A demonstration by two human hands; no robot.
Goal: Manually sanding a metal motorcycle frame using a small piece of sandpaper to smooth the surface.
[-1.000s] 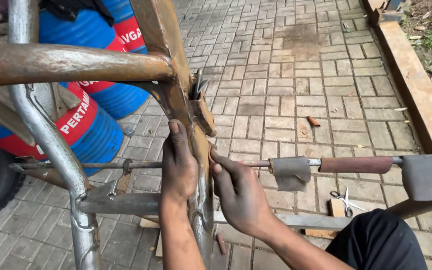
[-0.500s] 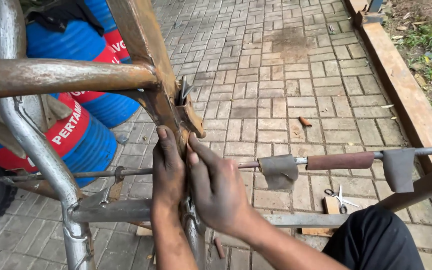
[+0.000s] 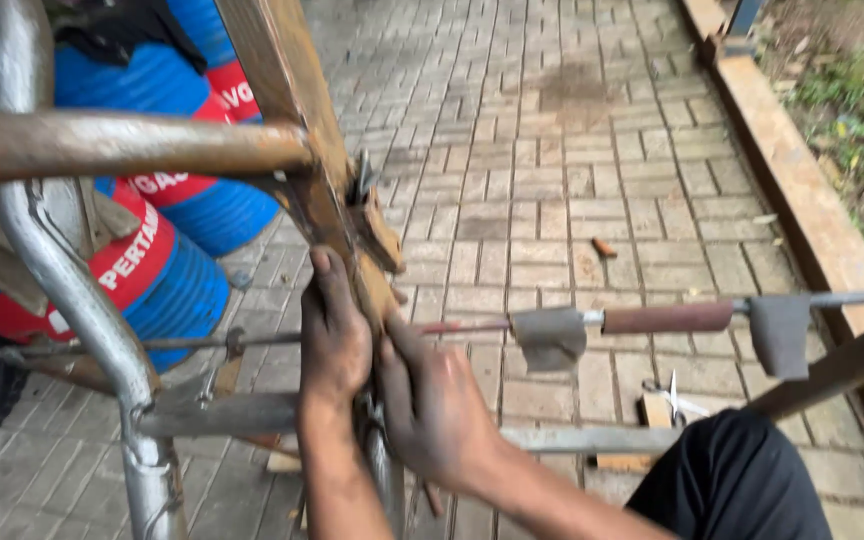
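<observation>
Left hand and right hand flank the slanted frame bar. Drums stand behind-left; the rod extends right.

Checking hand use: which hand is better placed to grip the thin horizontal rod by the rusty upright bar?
Right hand, probably: its fingers lie beside the thin horizontal rod; left hand rests against the rusty upright bar.

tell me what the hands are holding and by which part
Both the left hand and the right hand grip the rusty metal frame at the lower part of its slanted upright bar, near the thin horizontal rod.
</observation>
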